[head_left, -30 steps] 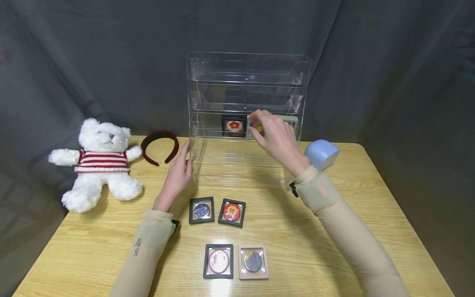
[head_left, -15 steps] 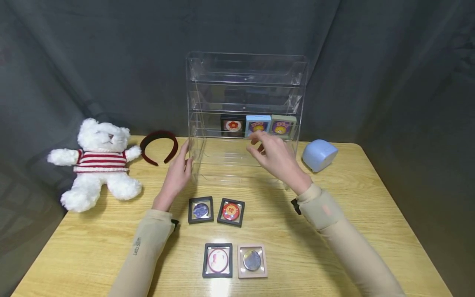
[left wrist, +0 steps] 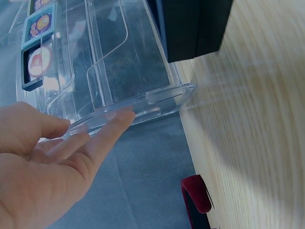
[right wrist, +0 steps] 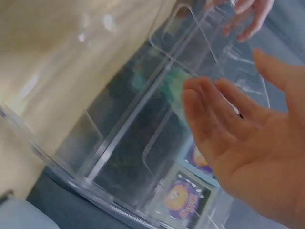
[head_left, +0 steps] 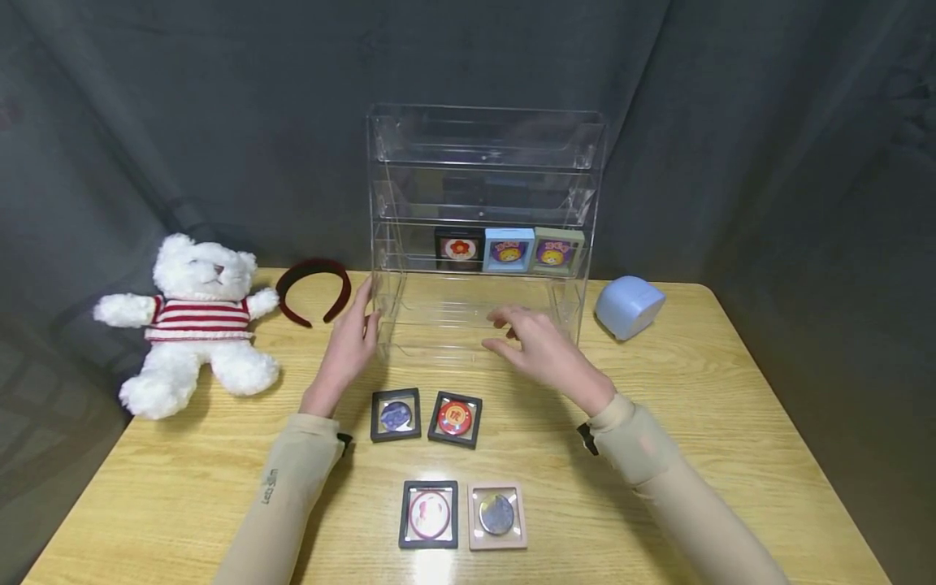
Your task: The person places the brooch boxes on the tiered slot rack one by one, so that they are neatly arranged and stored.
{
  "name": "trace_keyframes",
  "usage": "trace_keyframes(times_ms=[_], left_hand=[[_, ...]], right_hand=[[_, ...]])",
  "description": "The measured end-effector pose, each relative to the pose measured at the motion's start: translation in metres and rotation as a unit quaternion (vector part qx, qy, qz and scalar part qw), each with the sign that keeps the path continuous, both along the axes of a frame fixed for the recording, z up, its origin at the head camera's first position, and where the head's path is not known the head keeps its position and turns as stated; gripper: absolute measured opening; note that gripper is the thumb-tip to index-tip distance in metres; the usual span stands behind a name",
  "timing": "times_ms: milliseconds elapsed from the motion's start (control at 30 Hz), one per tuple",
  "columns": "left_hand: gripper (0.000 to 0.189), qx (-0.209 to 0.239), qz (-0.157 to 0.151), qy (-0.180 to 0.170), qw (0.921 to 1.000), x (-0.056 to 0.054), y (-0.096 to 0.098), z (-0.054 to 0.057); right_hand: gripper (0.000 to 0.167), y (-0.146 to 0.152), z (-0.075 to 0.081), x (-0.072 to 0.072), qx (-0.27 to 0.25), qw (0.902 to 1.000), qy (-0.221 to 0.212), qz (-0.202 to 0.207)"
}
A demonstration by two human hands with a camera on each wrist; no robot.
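Note:
A tiered clear acrylic rack [head_left: 483, 162] stands at the back of the table. On one of its tiers sit three small framed badges: a black frame with a red flower [head_left: 460, 248], a light blue frame [head_left: 508, 249] and a green frame [head_left: 558, 251]. My left hand [head_left: 348, 345] touches the rack's left side with fairly straight fingers, as the left wrist view also shows. In front of the rack, my right hand [head_left: 544, 353] hovers with loosely bent fingers and holds nothing. Nearer me lie a black frame with a blue badge [head_left: 396, 415] and one with a red badge [head_left: 455, 418].
Closer to the front lie a black frame with a pink-rimmed badge [head_left: 429, 514] and a pink frame [head_left: 497, 515]. A white teddy bear [head_left: 203, 325] and a dark red headband [head_left: 314, 268] are at left. A light blue rounded object [head_left: 630, 308] sits right of the rack.
My right hand has come away from the light blue frame on the rack and moved down toward the table. The blue and green frames are now uncovered. The left hand has stayed put.

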State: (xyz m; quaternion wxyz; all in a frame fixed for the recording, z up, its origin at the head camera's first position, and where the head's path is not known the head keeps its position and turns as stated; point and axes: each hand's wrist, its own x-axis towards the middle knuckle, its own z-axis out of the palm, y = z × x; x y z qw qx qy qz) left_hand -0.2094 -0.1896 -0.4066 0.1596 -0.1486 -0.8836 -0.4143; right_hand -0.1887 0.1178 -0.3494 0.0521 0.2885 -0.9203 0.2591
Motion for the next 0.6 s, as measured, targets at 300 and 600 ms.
trace_keyframes(times_ms=[300, 600], left_hand=[[0.06, -0.004, 0.002, 0.002, 1.0, 0.0, 0.0, -0.002], [0.06, -0.003, 0.005, -0.001, 1.0, 0.001, 0.0, -0.001]], right_hand=[[0.05, 0.002, -0.025, 0.02, 0.049, 0.9956, -0.074, 0.031], [0.052, 0.002, -0.039, 0.031, 0.053, 0.9943, -0.077, 0.05]])
